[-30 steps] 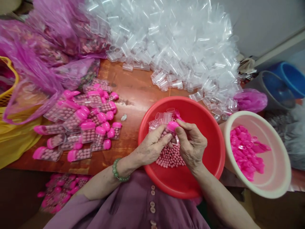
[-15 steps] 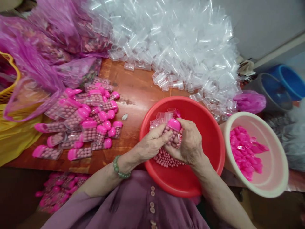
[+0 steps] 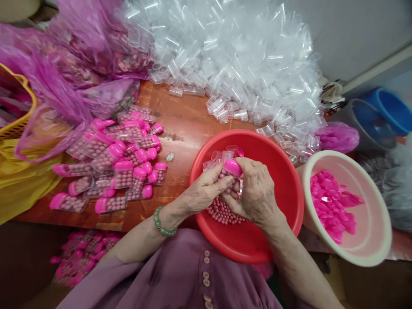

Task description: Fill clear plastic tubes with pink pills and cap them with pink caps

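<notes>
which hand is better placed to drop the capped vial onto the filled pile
Left, probably. The left hand is on the side of the pile of pink-capped clear vials of pink beads, while the right hand, pressing the pink cap, sits nearer the cream bowl of pink caps.

You have one bare strip of worktop (image 3: 180, 124) running from the red basin (image 3: 283, 171) toward the far edge. Left of it the capped pink tubes (image 3: 122, 167) block the way; along the far edge the heap of clear tubes (image 3: 231, 60) closes it. The cream bowl (image 3: 376, 253) touches the basin's right side.
</notes>
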Demonstrator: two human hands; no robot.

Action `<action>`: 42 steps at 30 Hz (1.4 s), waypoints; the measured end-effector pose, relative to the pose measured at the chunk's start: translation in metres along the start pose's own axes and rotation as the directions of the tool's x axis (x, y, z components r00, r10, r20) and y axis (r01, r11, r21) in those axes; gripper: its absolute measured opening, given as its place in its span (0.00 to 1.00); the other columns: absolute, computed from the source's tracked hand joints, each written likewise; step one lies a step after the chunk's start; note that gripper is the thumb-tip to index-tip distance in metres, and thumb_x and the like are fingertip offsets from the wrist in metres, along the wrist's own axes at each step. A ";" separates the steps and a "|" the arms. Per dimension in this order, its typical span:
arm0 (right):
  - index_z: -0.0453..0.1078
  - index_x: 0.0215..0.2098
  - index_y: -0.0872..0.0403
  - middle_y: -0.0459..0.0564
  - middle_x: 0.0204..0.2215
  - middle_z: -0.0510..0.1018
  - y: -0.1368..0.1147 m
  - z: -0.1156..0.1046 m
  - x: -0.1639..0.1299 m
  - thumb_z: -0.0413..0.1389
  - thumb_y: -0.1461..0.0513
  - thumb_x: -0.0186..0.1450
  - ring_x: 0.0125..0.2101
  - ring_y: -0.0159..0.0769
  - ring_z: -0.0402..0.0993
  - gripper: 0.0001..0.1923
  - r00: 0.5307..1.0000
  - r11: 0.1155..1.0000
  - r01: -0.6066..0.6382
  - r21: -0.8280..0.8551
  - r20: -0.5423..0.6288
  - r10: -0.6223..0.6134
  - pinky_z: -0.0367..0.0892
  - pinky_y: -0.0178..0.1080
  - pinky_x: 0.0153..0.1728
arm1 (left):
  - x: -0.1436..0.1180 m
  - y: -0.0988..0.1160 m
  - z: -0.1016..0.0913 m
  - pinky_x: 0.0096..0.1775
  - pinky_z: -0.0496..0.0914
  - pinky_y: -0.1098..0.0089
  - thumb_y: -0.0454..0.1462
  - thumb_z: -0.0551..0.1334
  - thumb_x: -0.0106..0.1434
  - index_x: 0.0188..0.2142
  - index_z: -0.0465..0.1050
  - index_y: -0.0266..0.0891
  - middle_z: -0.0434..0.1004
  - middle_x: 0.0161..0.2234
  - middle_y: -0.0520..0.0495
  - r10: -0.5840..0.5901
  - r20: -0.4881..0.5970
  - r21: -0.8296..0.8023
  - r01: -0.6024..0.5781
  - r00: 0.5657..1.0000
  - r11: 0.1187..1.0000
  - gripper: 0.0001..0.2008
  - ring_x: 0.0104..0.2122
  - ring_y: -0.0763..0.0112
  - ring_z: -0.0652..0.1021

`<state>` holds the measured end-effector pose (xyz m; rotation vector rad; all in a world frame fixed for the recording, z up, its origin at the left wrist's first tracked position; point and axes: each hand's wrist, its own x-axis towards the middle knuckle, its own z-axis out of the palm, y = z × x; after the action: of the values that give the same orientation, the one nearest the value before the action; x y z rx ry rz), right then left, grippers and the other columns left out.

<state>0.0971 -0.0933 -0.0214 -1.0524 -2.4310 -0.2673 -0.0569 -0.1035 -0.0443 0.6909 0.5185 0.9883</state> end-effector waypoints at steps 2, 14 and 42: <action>0.55 0.59 0.66 0.69 0.47 0.74 0.001 -0.003 0.000 0.57 0.55 0.59 0.46 0.53 0.72 0.35 1.000 0.999 0.019 -0.032 0.025 -0.018 0.71 0.50 0.44 | 0.001 -0.001 0.001 0.40 0.71 0.70 0.46 0.67 0.61 0.44 0.72 0.37 0.73 0.33 0.49 -0.004 -0.015 0.003 0.004 1.000 1.000 0.17 0.32 0.73 0.75; 0.61 0.53 0.60 0.59 0.30 0.73 0.005 -0.016 0.008 0.52 0.51 0.62 0.29 0.48 0.71 0.27 0.985 0.974 0.173 -0.146 0.017 -0.172 0.67 0.45 0.26 | -0.002 0.001 0.010 0.33 0.67 0.73 0.57 0.67 0.53 0.34 0.66 0.36 0.70 0.27 0.52 -0.036 0.038 0.060 0.034 0.999 0.998 0.27 0.27 0.77 0.71; 0.71 0.49 0.54 0.55 0.44 0.77 0.091 -0.009 -0.032 0.57 0.60 0.67 0.38 0.39 0.76 0.13 0.618 0.954 -0.296 0.048 0.771 0.153 0.66 0.38 0.35 | -0.038 0.031 -0.072 0.49 0.69 0.47 0.40 0.55 0.67 0.49 0.70 0.38 0.77 0.45 0.39 0.626 -0.006 0.958 0.185 0.780 -0.221 0.14 0.47 0.49 0.76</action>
<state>0.1852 -0.0549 -0.0304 -1.6125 -2.8957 0.6068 -0.1411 -0.1049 -0.0671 2.1464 1.9288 0.9683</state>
